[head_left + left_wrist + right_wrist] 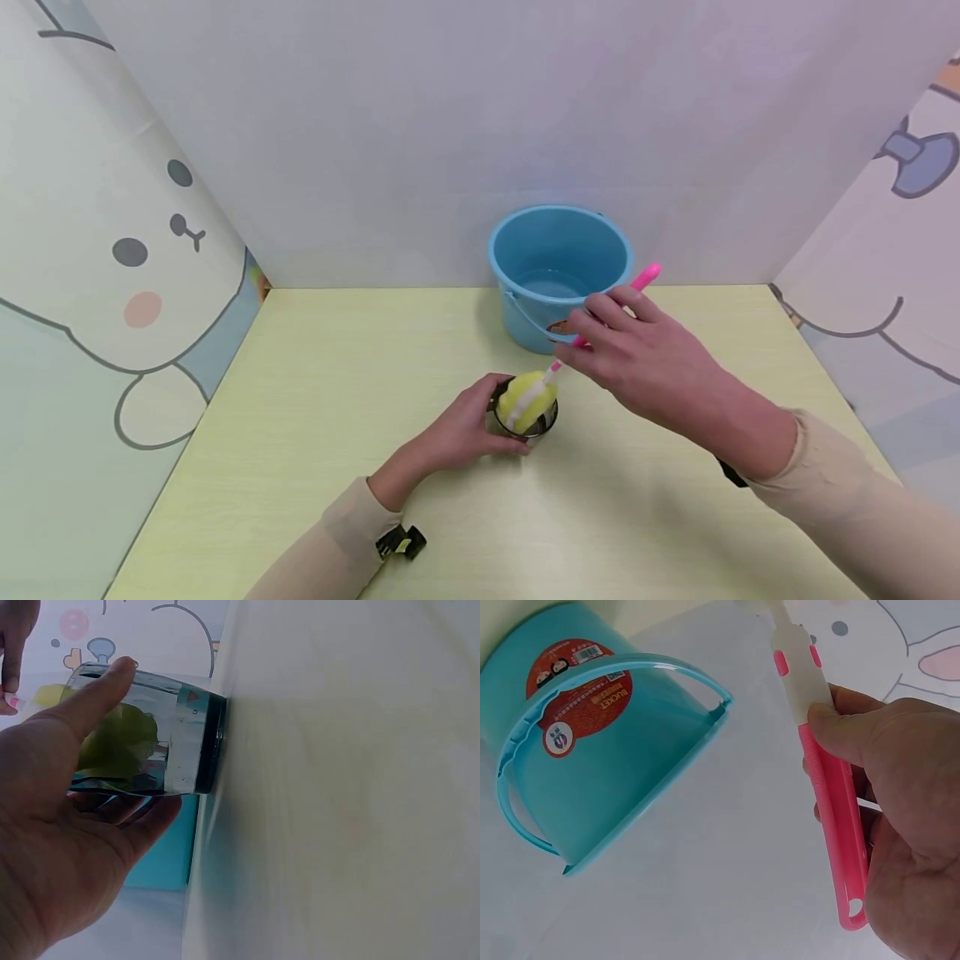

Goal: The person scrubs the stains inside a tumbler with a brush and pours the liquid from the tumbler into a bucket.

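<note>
A clear, dark-based glass (184,742) stands upright on the table, and my left hand (468,425) grips it round the side. Inside its mouth sits the yellow sponge head (527,400) of a bottle brush, partly above the rim. My right hand (637,354) holds the brush's pink handle (836,825), thumb near the white neck, with the brush slanting down to the left into the glass. In the left wrist view the sponge shows through the glass wall.
A blue bucket (517,312) with a hanging handle and a red label (577,686) stands behind the glass, some water at its bottom. The pale yellow table (337,358) ends at a white back wall (375,167). Cartoon-printed panels (97,250) flank it.
</note>
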